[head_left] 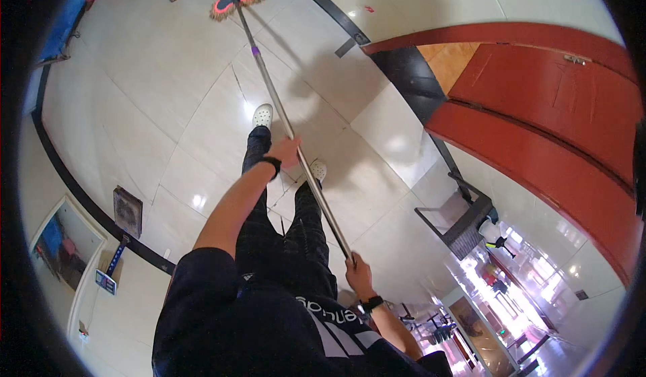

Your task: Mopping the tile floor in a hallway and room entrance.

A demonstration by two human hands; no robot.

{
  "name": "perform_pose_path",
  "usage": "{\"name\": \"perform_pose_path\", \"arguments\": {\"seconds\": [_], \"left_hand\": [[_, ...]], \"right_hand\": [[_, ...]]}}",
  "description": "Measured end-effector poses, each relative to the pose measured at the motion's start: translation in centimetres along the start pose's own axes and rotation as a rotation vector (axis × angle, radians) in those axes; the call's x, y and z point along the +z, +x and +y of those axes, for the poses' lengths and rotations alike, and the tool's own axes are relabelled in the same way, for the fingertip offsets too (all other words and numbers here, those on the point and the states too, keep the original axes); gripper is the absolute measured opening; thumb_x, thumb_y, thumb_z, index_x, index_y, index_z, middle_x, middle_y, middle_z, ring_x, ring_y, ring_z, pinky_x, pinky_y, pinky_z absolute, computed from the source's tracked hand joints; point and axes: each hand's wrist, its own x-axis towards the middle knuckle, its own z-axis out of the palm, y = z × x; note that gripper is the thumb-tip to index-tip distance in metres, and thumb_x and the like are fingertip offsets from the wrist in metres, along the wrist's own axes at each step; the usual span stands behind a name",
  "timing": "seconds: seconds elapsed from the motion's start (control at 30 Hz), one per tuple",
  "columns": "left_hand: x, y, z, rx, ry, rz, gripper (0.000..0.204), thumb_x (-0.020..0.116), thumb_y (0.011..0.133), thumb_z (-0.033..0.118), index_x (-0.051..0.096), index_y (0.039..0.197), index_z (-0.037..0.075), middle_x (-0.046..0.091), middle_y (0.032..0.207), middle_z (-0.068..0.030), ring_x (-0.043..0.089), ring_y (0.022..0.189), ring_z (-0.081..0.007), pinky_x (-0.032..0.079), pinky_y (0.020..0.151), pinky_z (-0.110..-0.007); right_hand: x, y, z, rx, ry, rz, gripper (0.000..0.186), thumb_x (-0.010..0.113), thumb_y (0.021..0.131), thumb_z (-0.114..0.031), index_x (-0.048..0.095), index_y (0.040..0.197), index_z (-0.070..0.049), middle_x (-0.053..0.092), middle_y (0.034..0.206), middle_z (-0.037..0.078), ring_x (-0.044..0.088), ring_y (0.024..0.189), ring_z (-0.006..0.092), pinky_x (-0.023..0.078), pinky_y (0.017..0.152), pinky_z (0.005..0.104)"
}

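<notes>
A long metal mop handle (pixel 282 108) runs from my hands up to a flat mop head (pixel 237 0) with a pink and dark pad and a tan fringe, resting on the glossy cream tile floor (pixel 155 74). My left hand (pixel 286 151) grips the handle about midway, a dark band on its wrist. My right hand (pixel 358 272) holds the handle's near end, with a watch on the wrist. My legs in dark checked trousers and white shoes (pixel 262 116) stand below the handle.
A red double door (pixel 538 101) with a red frame fills the right side. A dark floor border strip (pixel 74 188) curves along the left. A small dark rack (pixel 461 222) stands by the wall at lower right. A framed panel (pixel 128 210) lies at left.
</notes>
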Motion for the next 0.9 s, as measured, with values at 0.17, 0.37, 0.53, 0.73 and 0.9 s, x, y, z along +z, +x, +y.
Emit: {"name": "perform_pose_path", "arguments": {"seconds": [0.17,0.37,0.53,0.73,0.9], "left_hand": [[-9.5,1.8,-4.7,-0.120,-0.094,0.096,0.036,0.060,0.074,0.015,0.044,0.105,0.012,0.053,0.096,-0.0218,0.057,0.089,-0.0406,0.047,0.075,-0.048],[-10.6,-0.2,-6.9,-0.138,0.050,0.037,0.034,0.059,0.074,0.014,0.046,0.105,0.014,0.054,0.094,-0.0201,0.058,0.088,-0.0375,0.047,0.075,-0.045],[-6.4,-4.1,-6.3,-0.045,0.016,-0.180,0.033,0.064,0.070,0.018,0.050,0.099,0.010,0.060,0.086,-0.0193,0.059,0.087,-0.0364,0.047,0.074,-0.046],[0.1,-7.7,-3.3,-0.012,-0.044,-0.567,0.040,0.071,0.066,0.017,0.054,0.101,0.009,0.063,0.077,-0.0091,0.060,0.063,-0.0183,0.047,0.052,-0.031],[7.3,-10.3,2.5,-0.050,0.032,-1.029,0.052,0.073,0.068,0.025,0.049,0.113,0.014,0.057,0.080,-0.0059,0.053,0.067,-0.0143,0.044,0.056,-0.031]], "right_hand": [[0.8,4.2,-10.6,-0.059,0.053,0.036,0.032,0.054,0.084,-0.021,0.055,0.111,-0.002,0.060,0.071,0.021,0.060,0.063,0.0338,0.046,0.059,0.0402],[3.2,2.0,-12.9,-0.036,0.110,-0.015,0.035,0.056,0.083,-0.028,0.055,0.107,-0.003,0.060,0.069,0.020,0.060,0.061,0.0323,0.045,0.055,0.0387],[3.9,-1.9,-7.5,0.039,0.033,-0.227,0.034,0.056,0.082,-0.034,0.055,0.099,-0.004,0.060,0.070,0.021,0.058,0.065,0.0400,0.046,0.059,0.0444],[6.1,-7.7,3.2,0.079,0.054,-0.308,0.026,0.057,0.077,-0.023,0.057,0.094,-0.004,0.059,0.070,0.023,0.059,0.066,0.0390,0.045,0.060,0.0440],[7.3,-14.4,14.8,0.127,0.031,-0.206,0.024,0.059,0.073,-0.024,0.060,0.092,-0.009,0.061,0.075,0.018,0.060,0.072,0.0373,0.048,0.063,0.0429]]}}
